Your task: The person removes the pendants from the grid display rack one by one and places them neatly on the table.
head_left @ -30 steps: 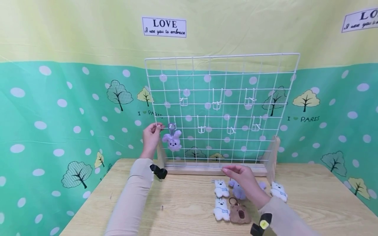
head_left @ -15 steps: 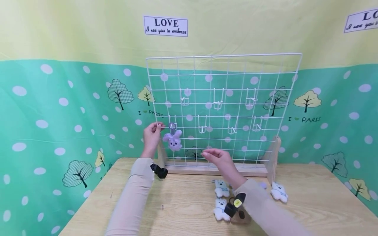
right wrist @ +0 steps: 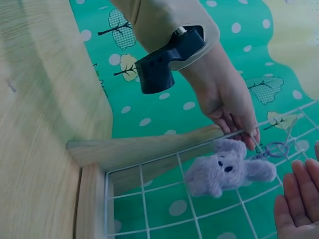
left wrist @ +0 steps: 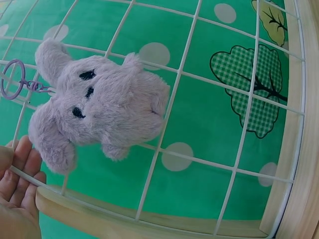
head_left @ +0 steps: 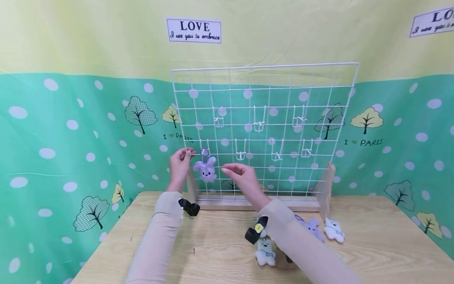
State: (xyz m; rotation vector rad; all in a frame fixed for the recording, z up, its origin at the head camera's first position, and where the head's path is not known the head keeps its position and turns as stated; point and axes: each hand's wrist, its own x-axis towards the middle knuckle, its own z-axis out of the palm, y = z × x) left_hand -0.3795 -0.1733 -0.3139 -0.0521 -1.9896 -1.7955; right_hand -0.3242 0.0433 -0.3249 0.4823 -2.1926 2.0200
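Note:
A lilac plush bunny keychain point(head_left: 207, 170) hangs by its ring from a hook low on the left of a white wire grid rack point(head_left: 266, 66). With thumb and fingers my left hand point(head_left: 180, 167) pinches the rack's left edge wire, beside the bunny; the left wrist view shows these fingers point(left wrist: 22, 172) around the wire. My right hand point(head_left: 246, 183) is just right of the bunny, in front of the grid, apart from the toy. Its fingers point(right wrist: 299, 191) look fairly straight and hold nothing. The bunny's purple ring point(left wrist: 22, 79) shows in the left wrist view.
Several more white hooks point(head_left: 240, 154) sit on the grid in two rows. A wooden base point(head_left: 220, 205) supports the rack. On the table point(head_left: 220, 252) lie white bear plush keychains point(head_left: 265, 253), a lilac one point(head_left: 313, 228) and a brown one, partly hidden by my right arm.
My right hand has moved up and left, from over the plush keychains on the table to near the hanging bunny. The left hand keeps its place on the rack's edge.

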